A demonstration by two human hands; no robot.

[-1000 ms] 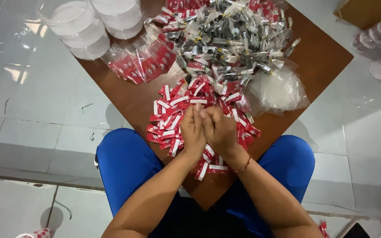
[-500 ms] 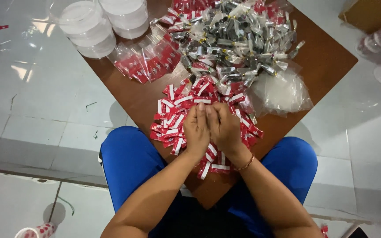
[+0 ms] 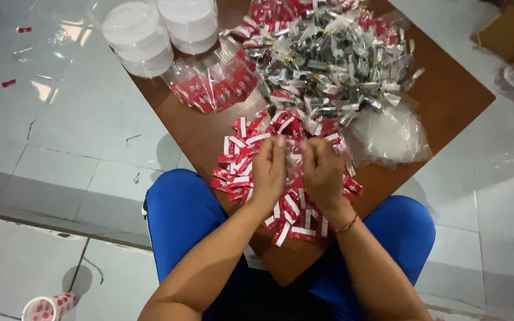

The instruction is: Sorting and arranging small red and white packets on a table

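A heap of small red-and-white sachets [image 3: 242,157] lies on the near part of a low brown wooden table [image 3: 447,95]. Both my hands rest on this heap, a small gap between them. My left hand [image 3: 269,169] stands on its edge with the fingers straight and together, pressed against the sachets. My right hand [image 3: 323,173], with a thin bracelet at the wrist, is curled, its fingertips around a few sachets. What lies between the palms is blurred. My knees in blue trousers [image 3: 179,214] flank the table's corner.
Beyond the heap lie a large pile of silver sachets [image 3: 340,59], small clear bags filled with red sachets [image 3: 212,86], an empty clear plastic bag [image 3: 391,134] and stacked white lidded tubs [image 3: 141,35]. White floor tiles surround the table. A spotted paper cup [image 3: 49,306] lies at lower left.
My hands were pressed together over the red-and-white heap; now they have parted slightly. The camera has shifted a little, so the table sits lower in view.
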